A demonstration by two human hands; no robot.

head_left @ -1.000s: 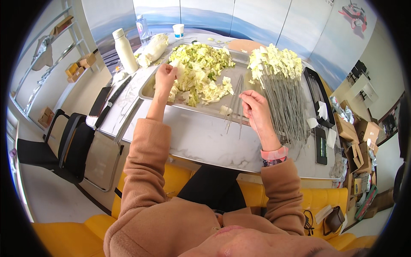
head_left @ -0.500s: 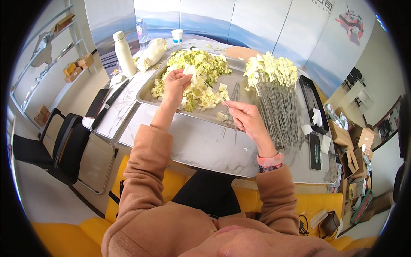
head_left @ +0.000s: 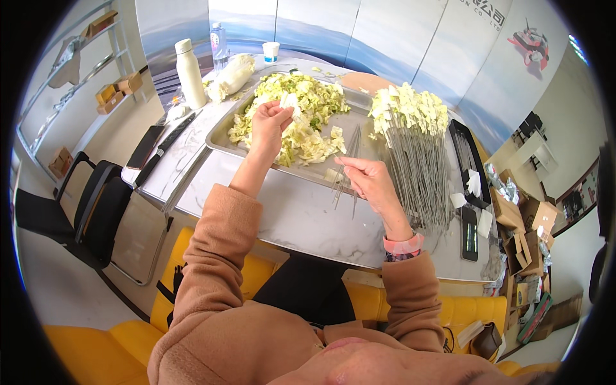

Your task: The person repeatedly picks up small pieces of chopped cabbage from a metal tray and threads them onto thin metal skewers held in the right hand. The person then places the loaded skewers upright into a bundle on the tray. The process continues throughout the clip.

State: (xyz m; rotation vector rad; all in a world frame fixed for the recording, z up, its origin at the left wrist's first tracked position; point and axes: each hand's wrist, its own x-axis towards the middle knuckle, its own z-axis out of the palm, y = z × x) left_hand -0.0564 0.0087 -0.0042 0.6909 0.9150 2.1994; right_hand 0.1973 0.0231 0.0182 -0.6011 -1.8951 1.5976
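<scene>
My left hand [head_left: 268, 128] pinches a pale cabbage leaf piece [head_left: 288, 101] over a metal tray [head_left: 354, 114] holding a heap of chopped cabbage [head_left: 311, 93]. Between the thumb and fingers of my right hand [head_left: 372, 183] is a thin metal skewer [head_left: 337, 156]; most of its length is too fine to follow. Just left of that hand, several bare skewers [head_left: 353, 144] lean over the tray's near rim. To its right lies a thick bundle of skewers [head_left: 417, 173], their far ends threaded with cabbage pieces [head_left: 410, 109].
On the left are a knife [head_left: 164, 149], a dark flat case [head_left: 146, 146], a white bottle [head_left: 190, 77] and a whole cabbage [head_left: 233, 76]. A paper cup [head_left: 271, 51] stands behind. At right lie a black box [head_left: 468, 160] and a phone [head_left: 470, 234].
My left hand, still pinching the leaf piece, has shifted slightly up and away from the right hand. The right hand keeps its grip on the skewer. The whole view has tilted a little.
</scene>
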